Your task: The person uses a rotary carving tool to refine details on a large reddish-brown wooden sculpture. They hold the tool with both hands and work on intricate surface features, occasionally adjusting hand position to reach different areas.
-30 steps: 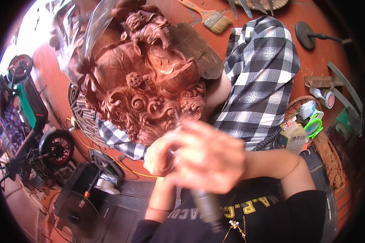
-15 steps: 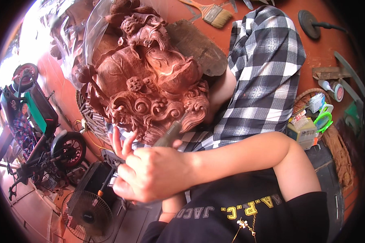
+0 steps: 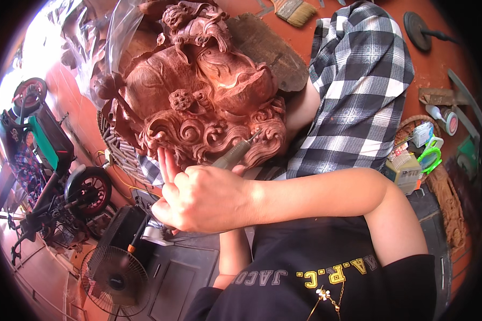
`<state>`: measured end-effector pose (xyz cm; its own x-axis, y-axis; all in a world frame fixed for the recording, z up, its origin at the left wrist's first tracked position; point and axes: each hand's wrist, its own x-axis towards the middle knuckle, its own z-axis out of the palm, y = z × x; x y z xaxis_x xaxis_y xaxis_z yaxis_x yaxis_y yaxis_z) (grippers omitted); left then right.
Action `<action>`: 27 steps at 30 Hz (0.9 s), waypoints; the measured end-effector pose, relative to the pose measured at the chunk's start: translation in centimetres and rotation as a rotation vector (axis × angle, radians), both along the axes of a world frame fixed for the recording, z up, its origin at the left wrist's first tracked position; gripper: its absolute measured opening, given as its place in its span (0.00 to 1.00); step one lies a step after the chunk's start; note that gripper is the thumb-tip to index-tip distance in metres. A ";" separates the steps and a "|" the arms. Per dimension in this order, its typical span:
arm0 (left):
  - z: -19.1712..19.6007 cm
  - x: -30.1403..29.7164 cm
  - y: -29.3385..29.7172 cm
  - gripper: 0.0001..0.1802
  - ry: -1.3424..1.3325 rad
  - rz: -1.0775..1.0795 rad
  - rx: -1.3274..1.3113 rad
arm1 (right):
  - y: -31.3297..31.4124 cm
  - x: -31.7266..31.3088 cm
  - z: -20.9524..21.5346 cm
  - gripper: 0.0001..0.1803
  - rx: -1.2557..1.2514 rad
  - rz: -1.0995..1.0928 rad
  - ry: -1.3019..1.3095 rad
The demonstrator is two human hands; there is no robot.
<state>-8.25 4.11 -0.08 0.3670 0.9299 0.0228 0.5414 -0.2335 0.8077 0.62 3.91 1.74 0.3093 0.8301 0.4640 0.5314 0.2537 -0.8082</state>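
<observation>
A reddish-brown wood carving (image 3: pixel 198 101), with a figure, swirling waves and a flower pod, lies across my lap. Over its lower edge, my right hand (image 3: pixel 209 200) closes on the handle of a grey-green rotary carving tool (image 3: pixel 233 154). The thin bit of this tool points up and right, at the carved waves on the right side. Two fingers beside my right knuckles stretch toward the carving's lower left edge. My left forearm (image 3: pixel 234 254) rises from below. The left hand itself is hidden behind the right, so its fingers do not show clearly.
A brown board (image 3: pixel 270 53) lies behind the carving. A brush (image 3: pixel 294 12) is on the red floor. At right stands a basket (image 3: pixel 412 124) with small boxes and a green-handled item. At left are a motorbike (image 3: pixel 43 155) and a fan (image 3: pixel 115 278). Plastic sheeting (image 3: pixel 83 43) hangs upper left.
My right hand has moved up, toward the carving. The carving tool's bit has shifted up and right across the waves. The whole view has shifted slightly.
</observation>
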 end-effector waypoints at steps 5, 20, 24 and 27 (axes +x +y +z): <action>0.2 0.2 0.3 0.14 -0.004 -0.002 0.000 | 0.4 0.3 0.0 0.17 -0.006 -0.078 -0.021; -0.4 0.3 0.3 0.17 -0.006 -0.018 -0.022 | 0.5 0.3 -0.3 0.13 -0.008 -0.035 -0.008; -0.5 0.4 0.4 0.18 -0.011 -0.028 -0.029 | 0.5 0.2 -0.3 0.13 -0.007 -0.078 -0.030; -0.6 0.4 0.4 0.18 -0.010 -0.033 -0.033 | 0.7 -0.2 -0.2 0.13 -0.060 -0.060 -0.051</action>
<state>-7.83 4.54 -0.70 0.3975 0.9176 -0.0039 0.5253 -0.2241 0.8209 0.45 4.61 1.52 0.3370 0.8375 0.4301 0.5851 0.1716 -0.7926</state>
